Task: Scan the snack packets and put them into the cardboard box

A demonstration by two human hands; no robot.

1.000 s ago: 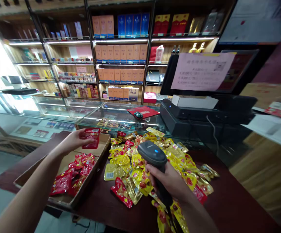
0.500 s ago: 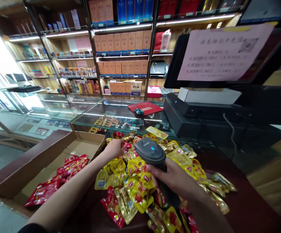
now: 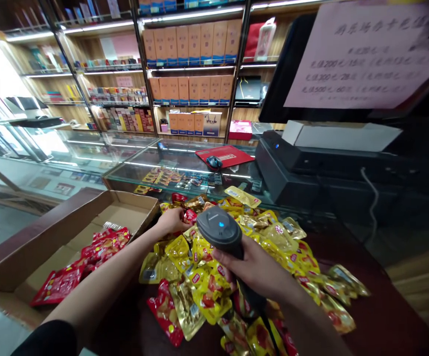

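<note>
My right hand (image 3: 246,259) is wrapped round the handle of a dark grey barcode scanner (image 3: 220,227), which shows a lit blue light on top. Below and around it spreads a pile of yellow and gold snack packets (image 3: 210,291), with some red ones mixed in. At the far left of the pile, my left hand (image 3: 172,221) has its fingers closed on a small red snack packet (image 3: 190,216). Its fingertips are partly hidden. Left of that arm stands an open cardboard box (image 3: 125,212) with several red snack packets (image 3: 103,247) inside.
Behind the pile is a glass display counter (image 3: 136,170) carrying a red mouse pad (image 3: 236,155) and a computer mouse (image 3: 213,162). A monitor with a pink paper sign (image 3: 351,64) rises at right, above a black cash drawer (image 3: 311,173). Stocked shelves (image 3: 195,66) line the back.
The view has tilted down and shifted slightly. The scanner has moved a little left, closer to my left hand, which stays at the pile's far left edge.
</note>
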